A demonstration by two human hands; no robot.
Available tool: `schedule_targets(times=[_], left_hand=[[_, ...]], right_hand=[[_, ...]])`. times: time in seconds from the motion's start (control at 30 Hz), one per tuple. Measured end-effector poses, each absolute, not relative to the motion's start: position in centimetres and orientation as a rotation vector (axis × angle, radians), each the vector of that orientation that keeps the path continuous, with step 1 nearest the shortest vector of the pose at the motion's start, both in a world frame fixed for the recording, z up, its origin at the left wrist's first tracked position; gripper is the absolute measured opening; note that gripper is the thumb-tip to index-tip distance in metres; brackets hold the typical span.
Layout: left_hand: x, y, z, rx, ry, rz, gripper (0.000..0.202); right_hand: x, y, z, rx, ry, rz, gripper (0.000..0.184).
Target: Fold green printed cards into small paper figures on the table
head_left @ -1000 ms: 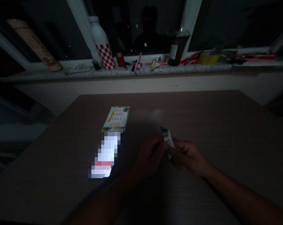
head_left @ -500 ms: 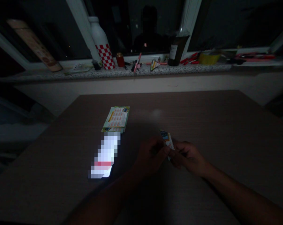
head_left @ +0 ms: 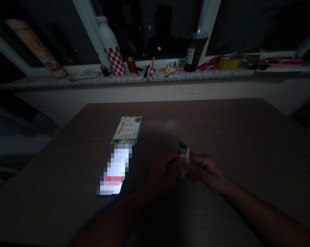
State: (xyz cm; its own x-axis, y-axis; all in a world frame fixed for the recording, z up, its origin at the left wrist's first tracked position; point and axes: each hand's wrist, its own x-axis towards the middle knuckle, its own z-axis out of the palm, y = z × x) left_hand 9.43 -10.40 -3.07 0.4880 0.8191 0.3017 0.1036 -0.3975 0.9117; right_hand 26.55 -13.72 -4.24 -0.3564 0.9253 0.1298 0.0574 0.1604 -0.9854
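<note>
Between my two hands, above the table (head_left: 229, 137), is a small folded piece of printed paper (head_left: 185, 156) with a pointed top and a dark blue picture on it. My left hand (head_left: 165, 169) pinches its left edge between thumb and fingers. From the other side my right hand (head_left: 206, 171) grips the right edge with thumb and bent fingers. To the left lies a stack of printed cards (head_left: 128, 128) with rows of small red and dark print. A phone (head_left: 115, 169) with a bright, blurred-out screen lies just in front of the stack.
Along the granite windowsill (head_left: 144, 79) behind the table stand a white bottle with red checks (head_left: 113, 51), a dark plastic cup (head_left: 194, 53), a small red jar (head_left: 131, 64), a folded paper piece (head_left: 169, 70) and a yellow tape roll (head_left: 229, 63). The room is dim.
The folded paper has turned a little more upright, and its tip has shifted slightly. My thumbs have moved a little apart, showing more of it. The cards and phone stay put.
</note>
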Motion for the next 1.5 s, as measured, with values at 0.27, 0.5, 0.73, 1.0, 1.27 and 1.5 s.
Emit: schedule_targets(times=[0.27,0.5,0.73,1.0,1.27,1.5], left_hand=[[9.8,-10.5,-3.4,1.594,0.791,0.904,0.025],[10.0,-10.6,-3.4,1.394,0.731,0.886,0.027],[10.0,-10.6,-3.5,1.403,0.678,0.815,0.026],[10.0,-10.6,-3.5,1.327,0.66,0.786,0.025],[9.8,-10.5,-3.8,1.329,0.638,0.716,0.027],[9.6,-10.4,-4.1,1.389,0.643,0.642,0.027]], right_hand=[[26.5,-13.7,-4.2,-1.044,-1.651,1.165,0.044],[26.2,-14.1,-4.4,-1.044,-1.588,1.162,0.043],[25.9,-13.9,-4.1,-1.037,-1.508,1.17,0.044],[25.9,-14.0,-4.6,-1.001,-1.399,1.279,0.047],[26.1,-14.1,-5.2,-0.986,-1.36,1.287,0.049],[26.5,-14.0,-4.9,-1.025,-1.385,1.214,0.05]])
